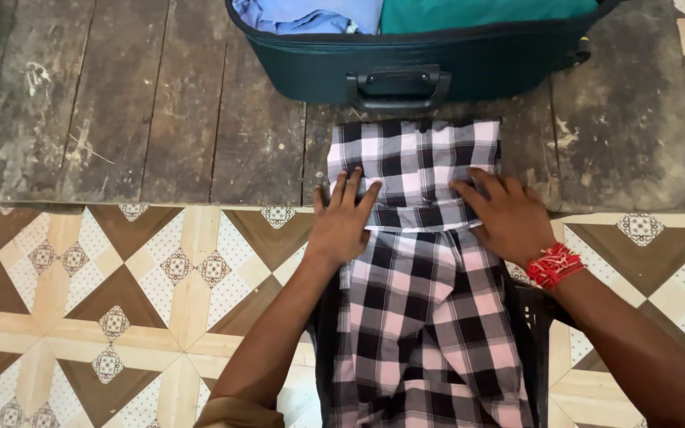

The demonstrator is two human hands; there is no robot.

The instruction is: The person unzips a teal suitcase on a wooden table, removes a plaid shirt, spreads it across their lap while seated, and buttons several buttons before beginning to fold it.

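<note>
A black, white and pink checked shirt (418, 158) lies partly folded on the near edge of a dark wooden table (184, 119); its lower part hangs down off the edge towards me. My left hand (344, 218) presses flat on the shirt's left side at the table edge, fingers spread. My right hand (505, 214), with a red thread band at the wrist, lies flat on the shirt's right side. Neither hand grips anything.
An open dark teal suitcase (422, 67) with a black handle stands just behind the shirt, holding folded blue and green clothes. Below the table is a patterned brown and cream tiled floor (120, 301). A dark chair edge shows beside my right forearm.
</note>
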